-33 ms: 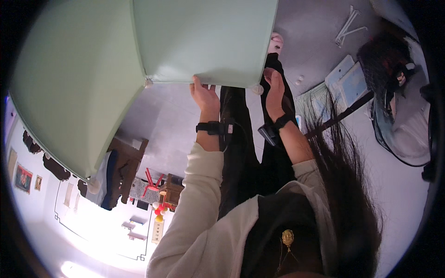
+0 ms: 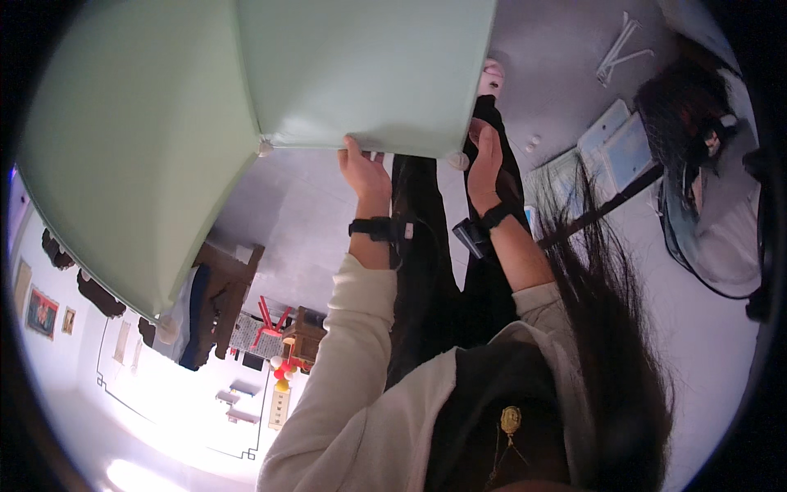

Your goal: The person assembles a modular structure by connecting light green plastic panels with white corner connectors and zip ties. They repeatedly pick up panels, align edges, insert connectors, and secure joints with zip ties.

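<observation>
A pale green umbrella [image 2: 369, 74] spreads across the upper left, its panels taut between ribs that end in pale round tips [image 2: 457, 161]. My left hand [image 2: 365, 174] pinches the near edge of one panel, thumb on top and fingers curled underneath. Just right of that panel, beside the rib tip, my right hand [image 2: 485, 168] is raised with its fingers loosely extended. Part of those fingers disappears behind the panel edge, so contact with the umbrella cannot be told. Both wrists wear black straps with small devices. The umbrella's handle is hidden.
Below are my black-trousered legs [image 2: 418, 221] and a pink shoe [image 2: 492, 78]. A white folding stand [image 2: 619, 53] lies on the grey floor at upper right, near flat boxes [image 2: 607, 123] and a clear bag [image 2: 705, 213]. Dark wooden furniture [image 2: 234, 287] and a red stool [image 2: 270, 320] stand left.
</observation>
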Action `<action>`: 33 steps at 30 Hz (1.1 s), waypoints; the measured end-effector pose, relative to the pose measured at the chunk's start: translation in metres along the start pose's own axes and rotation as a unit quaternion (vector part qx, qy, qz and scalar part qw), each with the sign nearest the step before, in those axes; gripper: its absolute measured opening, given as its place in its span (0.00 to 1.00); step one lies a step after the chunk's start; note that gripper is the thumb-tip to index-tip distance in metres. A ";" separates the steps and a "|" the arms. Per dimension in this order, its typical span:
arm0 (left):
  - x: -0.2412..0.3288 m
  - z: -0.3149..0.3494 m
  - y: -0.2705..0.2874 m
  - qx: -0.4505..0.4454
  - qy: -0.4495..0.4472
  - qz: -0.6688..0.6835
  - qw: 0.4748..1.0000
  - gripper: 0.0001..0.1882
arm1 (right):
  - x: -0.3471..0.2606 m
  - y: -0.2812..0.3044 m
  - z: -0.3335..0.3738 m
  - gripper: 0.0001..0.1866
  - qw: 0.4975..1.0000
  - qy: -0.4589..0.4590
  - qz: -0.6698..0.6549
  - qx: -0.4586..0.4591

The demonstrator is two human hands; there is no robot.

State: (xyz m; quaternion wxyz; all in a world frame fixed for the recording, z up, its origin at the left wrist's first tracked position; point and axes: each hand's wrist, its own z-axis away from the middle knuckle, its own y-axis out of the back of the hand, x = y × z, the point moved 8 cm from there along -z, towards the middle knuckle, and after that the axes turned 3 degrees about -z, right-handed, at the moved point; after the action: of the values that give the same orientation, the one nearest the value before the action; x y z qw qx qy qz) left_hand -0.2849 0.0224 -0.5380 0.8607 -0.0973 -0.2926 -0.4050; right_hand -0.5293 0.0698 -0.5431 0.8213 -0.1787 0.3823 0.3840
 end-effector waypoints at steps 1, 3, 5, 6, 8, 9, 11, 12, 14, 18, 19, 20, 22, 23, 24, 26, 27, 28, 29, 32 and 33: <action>0.001 -0.003 0.002 0.005 -0.007 -0.014 1.000 0.17 | 0.000 -0.004 -0.002 0.22 0.999 0.024 0.030 0.022; -0.002 -0.003 0.004 -0.005 0.007 -0.037 0.999 0.14 | 0.000 -0.012 -0.002 0.21 0.993 0.066 0.083 0.057; -0.001 -0.002 0.005 -0.019 0.009 -0.065 0.998 0.15 | 0.002 -0.012 -0.001 0.18 0.985 0.067 0.131 0.091; -0.001 -0.002 0.004 -0.036 0.018 -0.076 0.996 0.16 | 0.011 -0.007 0.000 0.17 0.988 0.020 0.099 0.116; -0.002 -0.002 0.005 -0.042 0.042 -0.099 0.993 0.17 | 0.022 -0.003 0.002 0.16 0.988 -0.032 0.056 0.141; 0.000 -0.002 0.004 -0.056 0.044 -0.093 0.993 0.18 | 0.021 -0.005 0.001 0.15 0.990 -0.019 0.047 0.131; 0.000 -0.002 0.002 -0.078 0.057 -0.096 0.991 0.18 | 0.016 -0.006 0.001 0.15 0.985 0.005 0.095 0.141; 0.003 -0.003 -0.001 -0.095 0.045 -0.110 0.988 0.18 | 0.013 -0.007 0.001 0.16 0.986 0.029 0.066 0.148; 0.002 -0.004 -0.001 -0.096 0.067 -0.106 0.987 0.18 | 0.026 -0.003 0.002 0.19 0.977 -0.039 -0.094 0.188; 0.008 -0.002 -0.003 -0.110 0.077 -0.133 0.982 0.20 | 0.020 -0.007 -0.002 0.25 0.983 -0.028 -0.080 0.160; 0.010 -0.001 -0.002 -0.107 0.081 -0.139 0.981 0.20 | 0.018 -0.009 -0.002 0.25 0.987 -0.028 -0.059 0.145; 0.010 0.001 -0.002 -0.106 0.095 -0.138 0.980 0.21 | 0.016 -0.009 -0.003 0.25 0.990 -0.026 -0.033 0.136; 0.013 0.002 -0.001 -0.122 0.104 -0.156 0.975 0.23 | 0.008 -0.010 -0.005 0.24 0.994 -0.007 0.051 0.102; 0.014 0.001 0.000 -0.126 0.115 -0.157 0.973 0.24 | 0.003 -0.014 -0.007 0.24 0.992 0.006 0.101 0.073; 0.014 0.000 0.000 -0.144 0.126 -0.181 0.965 0.23 | 0.001 -0.013 -0.009 0.23 0.987 -0.004 0.156 0.045; 0.014 -0.003 0.006 -0.165 0.153 -0.222 0.949 0.23 | -0.011 -0.004 -0.015 0.20 0.981 -0.022 0.194 0.010; 0.016 -0.006 0.008 -0.179 0.155 -0.234 0.943 0.23 | -0.017 0.003 -0.018 0.19 0.978 -0.045 0.205 0.000; 0.019 -0.008 0.009 -0.194 0.156 -0.244 0.937 0.22 | -0.030 0.009 -0.024 0.18 0.971 -0.027 0.237 0.009; 0.020 -0.010 0.010 -0.207 0.161 -0.247 0.933 0.21 | -0.048 0.014 -0.032 0.17 0.963 -0.004 0.270 -0.016; 0.031 -0.011 0.024 -0.162 0.140 -0.215 0.953 0.20 | -0.100 0.023 -0.059 0.17 0.936 0.020 0.342 -0.082; 0.033 -0.009 0.024 -0.157 0.128 -0.179 0.963 0.20 | -0.126 0.017 -0.073 0.16 0.923 0.063 0.364 -0.110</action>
State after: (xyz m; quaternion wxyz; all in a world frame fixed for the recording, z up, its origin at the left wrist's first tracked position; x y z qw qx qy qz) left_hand -0.2463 0.0134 -0.5239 0.7784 -0.1249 -0.1253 -0.6024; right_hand -0.6304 -0.0240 -0.4932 0.5749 -0.1402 0.4271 0.6837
